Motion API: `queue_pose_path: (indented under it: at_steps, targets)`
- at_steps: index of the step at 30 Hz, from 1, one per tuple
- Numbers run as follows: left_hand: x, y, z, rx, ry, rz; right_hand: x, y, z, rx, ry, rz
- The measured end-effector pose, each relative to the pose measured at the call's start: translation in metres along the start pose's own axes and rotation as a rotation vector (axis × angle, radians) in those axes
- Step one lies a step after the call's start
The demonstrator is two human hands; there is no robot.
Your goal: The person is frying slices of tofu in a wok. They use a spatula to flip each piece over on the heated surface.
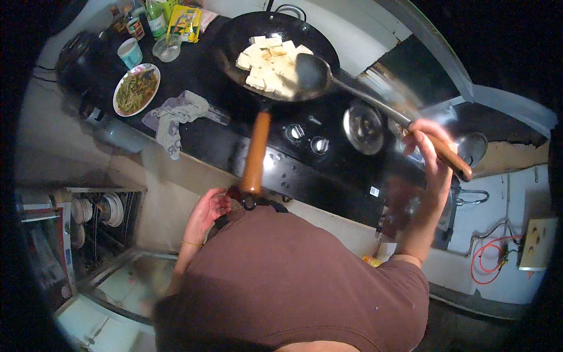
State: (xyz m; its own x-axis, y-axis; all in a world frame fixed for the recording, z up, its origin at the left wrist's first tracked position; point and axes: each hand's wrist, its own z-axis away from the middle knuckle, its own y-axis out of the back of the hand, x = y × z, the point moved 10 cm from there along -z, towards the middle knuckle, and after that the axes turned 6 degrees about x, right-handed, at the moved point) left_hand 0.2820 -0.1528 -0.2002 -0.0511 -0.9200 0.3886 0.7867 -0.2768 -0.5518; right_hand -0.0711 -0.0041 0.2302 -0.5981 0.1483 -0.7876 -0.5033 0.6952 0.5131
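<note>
My right hand point(433, 141) is closed round the wooden handle of a long metal wok spatula point(372, 101). Its dark blade reaches into a black wok point(234, 35) and rests against the right side of pale tofu pieces point(264, 64). A few of the pieces look slightly browned. The wok's wooden handle point(256, 154) points toward me. Close to the left of that handle's tip is my left hand point(212, 206), its fingers loosely bent and apart, holding nothing. It is apart from the handle.
Left of the wok are a plate of cooked greens point(136, 89), a crumpled cloth point(179, 114), a paper cup point(130, 54), a glass bowl point(167, 48), several bottles point(155, 20) and a yellow packet point(185, 23). A metal lid point(363, 126) lies right of the stove knobs point(308, 139).
</note>
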Motion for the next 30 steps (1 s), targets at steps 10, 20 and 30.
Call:
queue_pose_path:
  at_steps: [10,20,30]
  targets:
    - [0.007,0.005,0.012,0.004,-0.053,0.007,0.104,-0.068,-0.062,0.215,-0.197,-0.439]
    - [0.001,0.030,0.010,0.013,-0.081,0.035,0.196,-0.097,-0.073,0.276,-0.376,-0.737]
    - [0.007,0.024,0.012,0.031,-0.075,0.033,0.191,-0.116,-0.077,0.241,-0.353,-0.684]
